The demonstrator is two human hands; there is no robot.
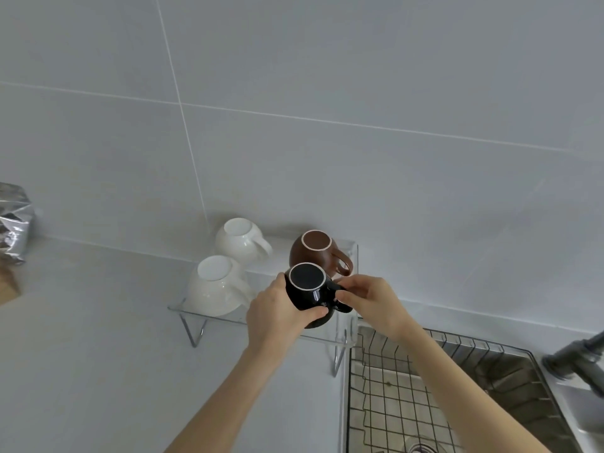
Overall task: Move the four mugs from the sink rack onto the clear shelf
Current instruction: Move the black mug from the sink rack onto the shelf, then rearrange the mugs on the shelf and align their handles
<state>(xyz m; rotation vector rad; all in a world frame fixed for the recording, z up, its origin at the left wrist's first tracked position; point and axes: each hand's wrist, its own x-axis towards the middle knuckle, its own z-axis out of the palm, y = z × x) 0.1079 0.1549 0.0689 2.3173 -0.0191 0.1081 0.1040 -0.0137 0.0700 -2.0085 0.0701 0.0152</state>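
Steel wire is gridding the sink rack (408, 397) nearest the camera, and no mug is showing on the part of it in view. Beyond it, both hands are closing on the glossy black ceramic mug (310, 294), held upside down over the front right corner of the clear acrylic shelf (351, 253) — the left hand (276, 313) is wrapping its fingers around the body, while the right hand (367, 299) is pinching the handle. Whether the rim is already touching the shelf I cannot tell. Just behind it the brown glazed mug (313, 256) is sitting inverted, and to the left two white rounded mugs are resting base-up, one in front (217, 286) and one at the back (240, 240) (handles all pointing right). This looks like the last of the four placements — the final step. Next, by my judgement, the mug needs lowering flat beside the brown one without knocking it, then both grips need loosening.
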